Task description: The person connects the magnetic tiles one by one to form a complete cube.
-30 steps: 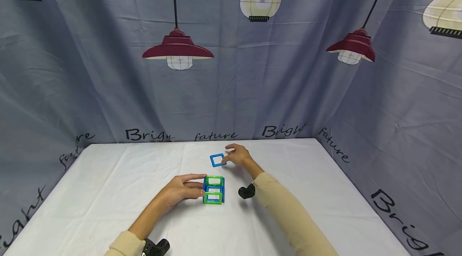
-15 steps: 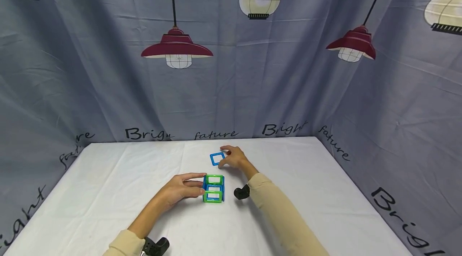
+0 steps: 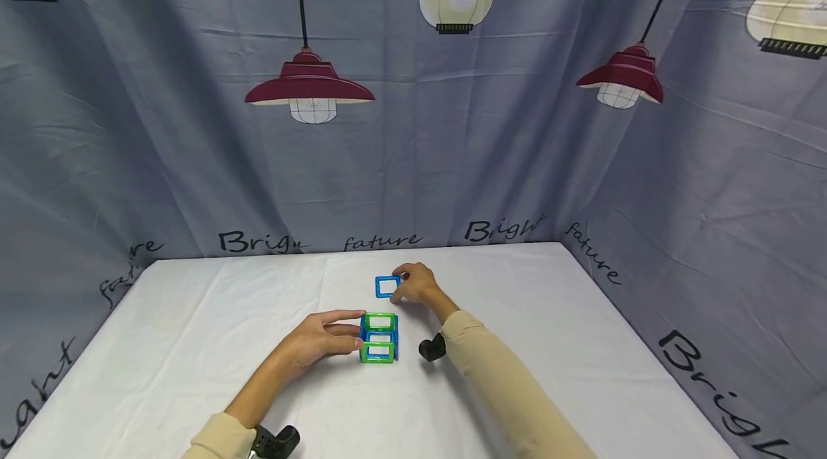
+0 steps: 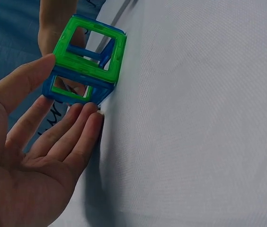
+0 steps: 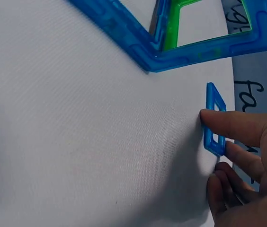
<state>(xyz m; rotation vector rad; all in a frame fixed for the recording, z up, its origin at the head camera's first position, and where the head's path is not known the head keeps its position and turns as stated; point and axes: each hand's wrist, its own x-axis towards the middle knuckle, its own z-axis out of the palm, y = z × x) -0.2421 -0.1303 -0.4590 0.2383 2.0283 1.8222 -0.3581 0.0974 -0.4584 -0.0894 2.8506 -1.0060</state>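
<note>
A small cube of blue and green magnetic tiles stands near the middle of the table. My left hand holds the cube's left side, thumb at the near green face and index finger at the far edge. The left wrist view shows the thumb tip on a corner of the green frame, the other fingers against the blue side. Farther back, my right hand pinches a blue square magnetic tile by its right side. In the right wrist view the tile stands tilted up at the fingertips, its shadow beside it.
A white cloth covers the table. Behind it hangs a grey curtain printed with lamps and lettering. Black wrist-worn devices, such as the right one, stick out from both forearms.
My right hand has shifted slightly left and its grip has moved along the blue tile's right side. The tile has turned straighter. My left hand stays at the cube.
</note>
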